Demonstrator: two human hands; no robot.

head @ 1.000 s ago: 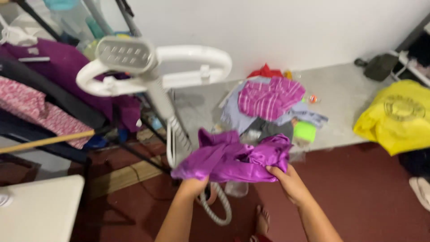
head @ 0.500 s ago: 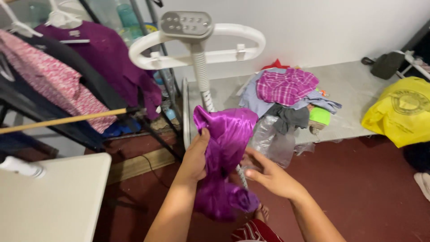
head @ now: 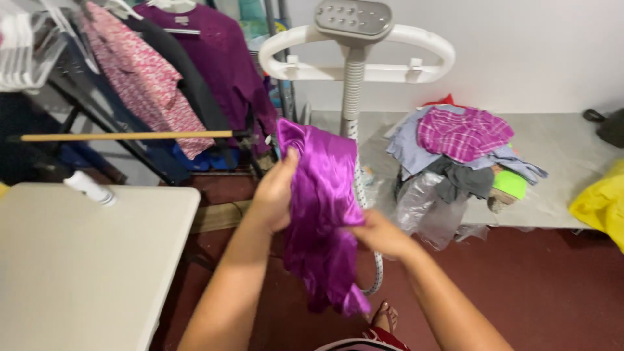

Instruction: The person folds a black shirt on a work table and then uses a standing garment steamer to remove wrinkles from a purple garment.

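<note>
Head view: we look down at our two bare hands working a shiny purple garment (head: 322, 214) in front of us, above the dark red floor (head: 552, 286).
Left hand: our left hand (head: 276, 192) grips the garment's left edge near the top, fingers (head: 289, 162) curled shut around the cloth.
Right hand: our right hand (head: 380, 234) pinches the garment's right edge lower down, fingers closed on the fabric.
Purple garment: it hangs between both hands, its top corner raised beside the steamer pole and its lower end drooping toward our feet.
Steamer: a white garment steamer (head: 354, 52) stands just behind the garment, with a grey button panel on top and a wide white hanger bar.
Clothes pile: a heap of clothes (head: 461, 146), with a pink plaid piece on top of grey and blue ones, lies on a low grey platform (head: 559, 169) to the right.
Plastic: a crumpled clear plastic bag (head: 422, 208) hangs at the platform's front edge.
Yellow bag: a yellow bag (head: 601, 201) sits at the far right.
Rack: a clothes rack (head: 156, 78) at upper left carries a pink patterned top and a dark purple top.
Tabletop: a pale tabletop (head: 84, 260) sits at lower left, with a white tube (head: 91, 188) lying near its far edge.
</note>
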